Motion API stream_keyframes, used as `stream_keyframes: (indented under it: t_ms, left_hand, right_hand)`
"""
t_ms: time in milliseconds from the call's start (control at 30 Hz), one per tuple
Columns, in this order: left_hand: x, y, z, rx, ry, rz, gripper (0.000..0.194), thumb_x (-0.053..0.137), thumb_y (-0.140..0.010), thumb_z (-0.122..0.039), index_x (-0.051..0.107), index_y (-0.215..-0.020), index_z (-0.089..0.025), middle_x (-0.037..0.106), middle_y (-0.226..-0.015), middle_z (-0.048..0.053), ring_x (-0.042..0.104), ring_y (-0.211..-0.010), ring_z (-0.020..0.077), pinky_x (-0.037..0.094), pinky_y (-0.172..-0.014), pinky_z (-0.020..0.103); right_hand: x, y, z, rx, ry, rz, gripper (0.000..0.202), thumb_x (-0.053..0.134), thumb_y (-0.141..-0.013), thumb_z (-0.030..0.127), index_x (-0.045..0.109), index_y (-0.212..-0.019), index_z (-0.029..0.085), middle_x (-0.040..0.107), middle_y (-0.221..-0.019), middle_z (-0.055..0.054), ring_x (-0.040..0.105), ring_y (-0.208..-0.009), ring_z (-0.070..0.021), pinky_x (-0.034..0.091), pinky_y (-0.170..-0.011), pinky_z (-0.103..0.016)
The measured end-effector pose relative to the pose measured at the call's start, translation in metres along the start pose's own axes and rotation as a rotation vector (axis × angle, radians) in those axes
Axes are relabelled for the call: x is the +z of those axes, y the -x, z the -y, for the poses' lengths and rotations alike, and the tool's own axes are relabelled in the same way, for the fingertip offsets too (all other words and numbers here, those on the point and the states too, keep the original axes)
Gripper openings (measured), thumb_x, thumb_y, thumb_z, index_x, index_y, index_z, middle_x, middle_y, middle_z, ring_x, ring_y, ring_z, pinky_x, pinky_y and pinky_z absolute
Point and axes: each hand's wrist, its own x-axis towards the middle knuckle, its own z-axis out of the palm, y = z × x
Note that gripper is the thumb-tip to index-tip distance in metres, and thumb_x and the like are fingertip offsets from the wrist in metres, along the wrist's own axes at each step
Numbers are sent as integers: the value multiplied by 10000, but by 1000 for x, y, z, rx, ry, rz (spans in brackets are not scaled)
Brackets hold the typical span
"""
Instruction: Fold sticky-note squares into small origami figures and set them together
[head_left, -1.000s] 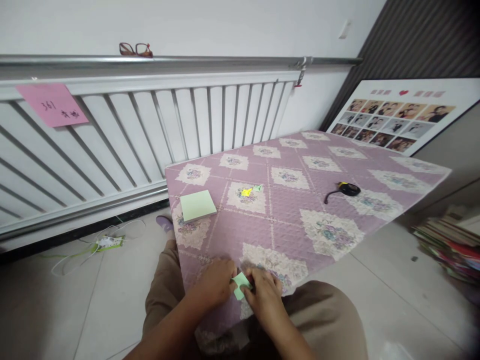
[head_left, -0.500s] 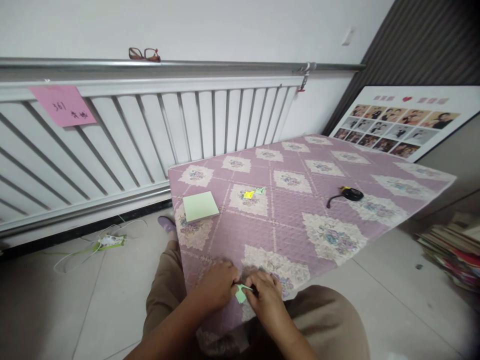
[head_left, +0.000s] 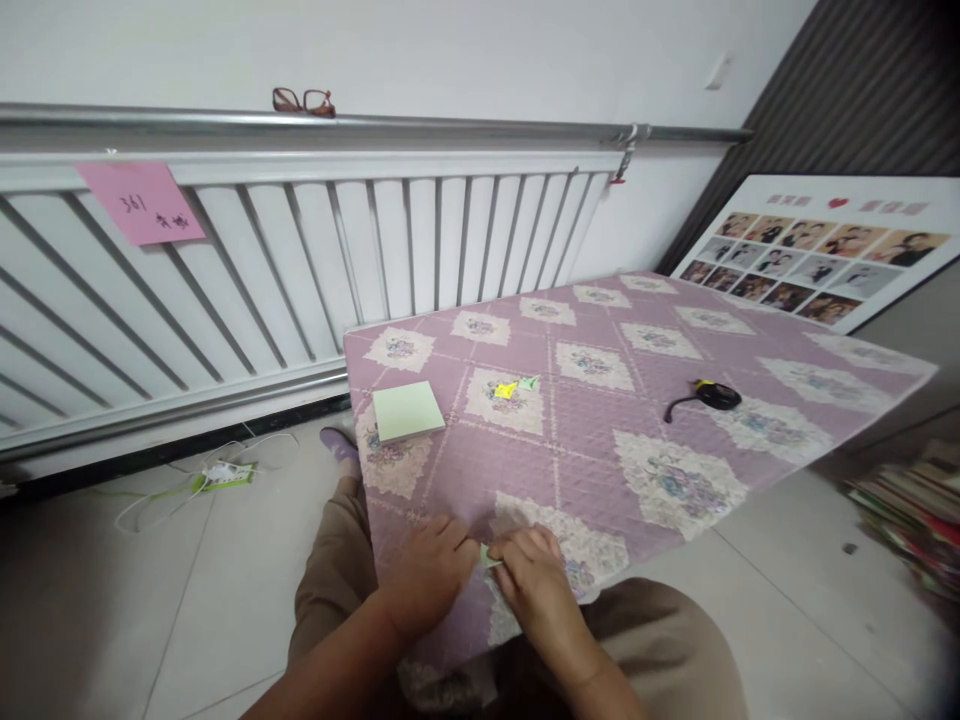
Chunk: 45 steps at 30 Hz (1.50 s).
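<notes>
Near the table's front edge, a small piece of light green paper (head_left: 489, 556) shows between my two hands, mostly covered by fingers. My left hand (head_left: 435, 562) is closed at its left edge, and my right hand (head_left: 531, 570) pinches it from the right. Farther back lie a folded yellow paper piece (head_left: 506, 390) and a folded green paper piece (head_left: 528, 383), side by side. A pad of pale green paper (head_left: 409, 410) rests on the table to the left of them.
A floral pink cloth covers the table (head_left: 517, 460). On it at right lies a black tape measure (head_left: 718, 396). A white radiator (head_left: 420, 245) runs behind, with glasses (head_left: 304, 102) on its pipe. A photo board (head_left: 817, 250) leans beyond the far end; a power strip (head_left: 227, 474) is on the floor.
The green paper, earlier hanging below my fingertips, now shows only as a small bit between them. My hands have shifted slightly upward, and the whole view has moved a little.
</notes>
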Motion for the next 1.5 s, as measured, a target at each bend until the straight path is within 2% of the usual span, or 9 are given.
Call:
stream_keyframes:
  t_ms: [133, 300, 433, 533, 800, 967, 1167, 1500]
  left_hand:
    - [10, 11, 3, 74, -66, -83, 209, 376, -972, -209, 570, -893, -202, 556, -872, 39, 479, -856, 219, 363, -755, 359]
    - [22, 24, 0, 40, -35, -34, 212, 390, -966, -202, 588, -888, -203, 566, -876, 49, 486, -841, 211, 354, -752, 363]
    - [28, 28, -4, -49, -10, 15, 210, 416, -956, -207, 600, -857, -224, 592, -880, 41, 499, -840, 215, 345, -747, 373]
    - [27, 28, -8, -146, 31, 18, 206, 444, -946, -214, 609, -823, -228, 610, -894, 33, 507, -845, 212, 334, -756, 380]
    - [18, 28, -14, -384, 252, -37, 115, 562, -864, -207, 611, -762, -223, 608, -869, 6, 509, -891, 201, 321, -797, 371]
    - [17, 28, -15, -408, 294, -39, 123, 557, -867, -258, 630, -770, -237, 612, -886, 8, 511, -894, 199, 324, -823, 377]
    - [17, 23, -15, -460, 292, -31, 177, 528, -877, -280, 611, -730, -227, 618, -843, 19, 514, -882, 215, 330, -826, 393]
    - [14, 14, -13, -506, 219, 93, 174, 545, -872, -313, 607, -742, -216, 625, -856, 26, 522, -892, 243, 335, -819, 418]
  right_hand:
    - [8, 6, 1, -60, 128, -31, 183, 519, -842, 74, 588, -861, 242, 650, -865, 13, 558, -902, -176, 219, -1034, -460]
    - [22, 21, -1, -74, 122, -17, 175, 517, -851, 84, 594, -838, 241, 643, -842, 12, 552, -877, -176, 261, -1018, -442]
    - [24, 26, -8, -16, 21, 70, 209, 526, -830, 81, 609, -884, 266, 654, -905, 9, 566, -893, -175, 302, -984, -415]
    - [23, 26, -13, 4, -28, 104, 204, 573, -807, 111, 623, -900, 286, 652, -914, 9, 574, -888, -178, 337, -949, -401]
    - [16, 24, -9, 98, -35, 68, 105, 658, -788, 172, 613, -770, 265, 631, -873, 16, 557, -876, -186, 343, -905, -388]
    - [12, 21, -6, 132, -18, 116, 98, 585, -858, 254, 636, -782, 290, 631, -882, 14, 561, -885, -191, 311, -925, -406]
    - [19, 19, -6, 236, -45, 113, 152, 559, -878, 302, 625, -743, 273, 626, -836, 9, 542, -864, -196, 277, -894, -412]
    - [22, 15, 2, 297, 94, 70, 235, 569, -870, 349, 577, -660, 243, 587, -748, -12, 513, -803, -216, 293, -806, -393]
